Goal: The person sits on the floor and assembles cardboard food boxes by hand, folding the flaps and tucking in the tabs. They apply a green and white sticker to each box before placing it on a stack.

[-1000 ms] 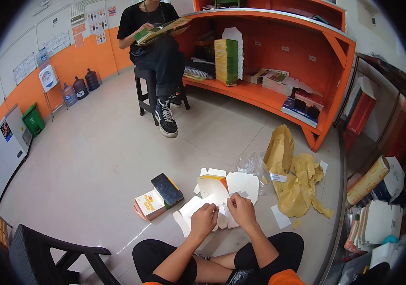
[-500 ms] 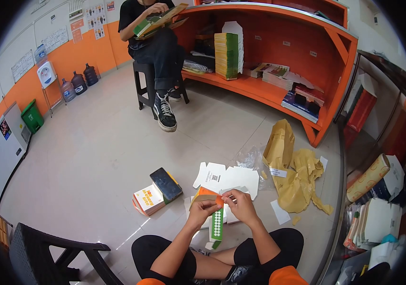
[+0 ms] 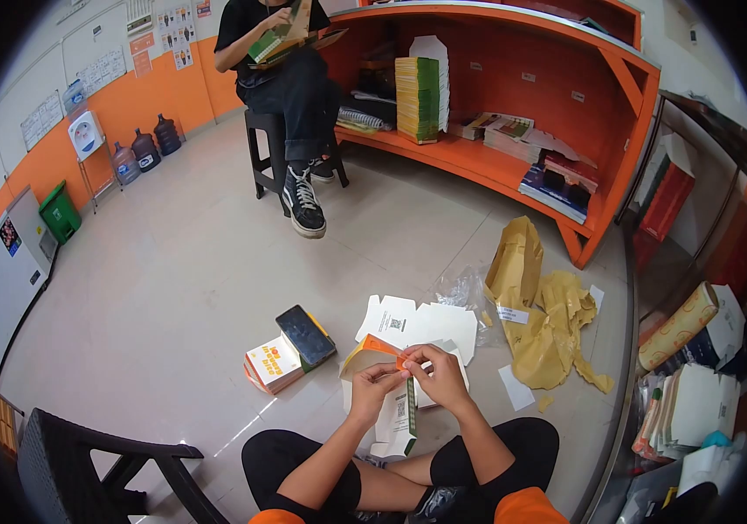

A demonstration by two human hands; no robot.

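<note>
I sit cross-legged on the tiled floor. My left hand (image 3: 375,384) and my right hand (image 3: 437,374) both grip a flat cardboard box blank (image 3: 393,409), white inside with orange and green print, held upright over my lap. Its top edge is pinched between my fingers. More flat white blanks (image 3: 417,321) lie on the floor just beyond my hands. To the left lies a small stack of printed boxes (image 3: 274,367) with a dark phone (image 3: 306,334) on top.
Crumpled yellow-brown wrapping paper (image 3: 543,323) and clear plastic lie to the right. Another person (image 3: 290,79) sits on a stool ahead, holding a box. An orange shelf counter (image 3: 513,96) holds stacked boxes. A dark chair (image 3: 103,467) stands at lower left; cluttered shelving at right.
I lifted a blank off the floor pile and raised it. It has turned in my hands, so its white inner side now faces me instead of the green printed flap.
</note>
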